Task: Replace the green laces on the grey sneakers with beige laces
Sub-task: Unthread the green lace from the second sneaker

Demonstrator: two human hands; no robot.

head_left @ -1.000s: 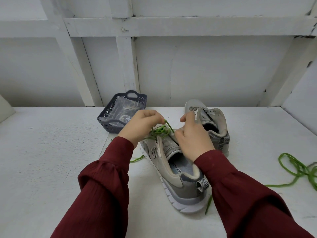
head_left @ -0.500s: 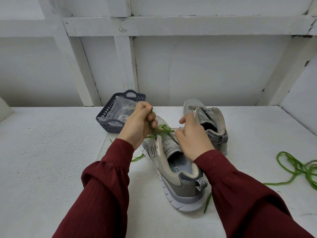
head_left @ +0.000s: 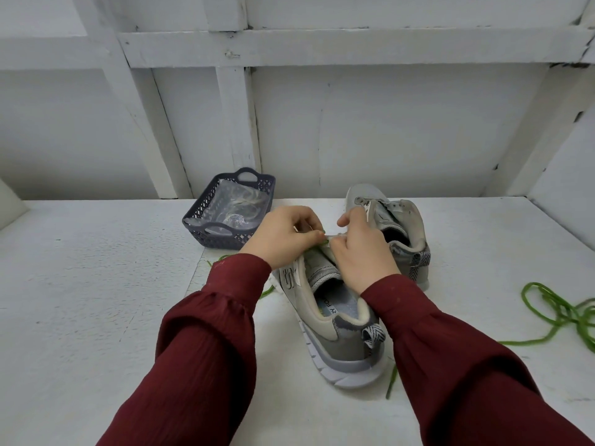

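While both hands work at its upper, the near sneaker [head_left: 341,346] lies on the table [head_left: 80,300] at centre, heel toward the viewer and toe pointing away and slightly left. A green lace [head_left: 317,247] is threaded through its forward eyelets. Only a short stretch shows between the hands. Further green stretches lie on the table just left of the shoe and beside its heel on the right. The left hand [head_left: 280,235] hovers over the toe end with fingers curled, pinching the green lace between thumb and fingertips. The right hand [head_left: 363,255] rests on the shoe's right side, its fingers curled around the eyelet edge and its thumb raised. Whether it also holds lace cannot be told. The two hands are nearly touching above the tongue. Dark red sleeves [head_left: 212,333] cover both forearms to the wrist.

Just behind and to the right of the right hand stands the far sneaker [head_left: 402,220], upright, toe away, with no lace visible in its eyelets. A loose lace [head_left: 560,313], also green, lies in a tangle near the table's right edge, well apart from both shoes. Beyond the left hand sits a dark grey basket [head_left: 222,241] with latticed walls and cut-out handles. Inside it lies a clear bag [head_left: 225,210] with pale laces [head_left: 244,201] coiled within. White boards and battens form the wall [head_left: 386,130] behind.
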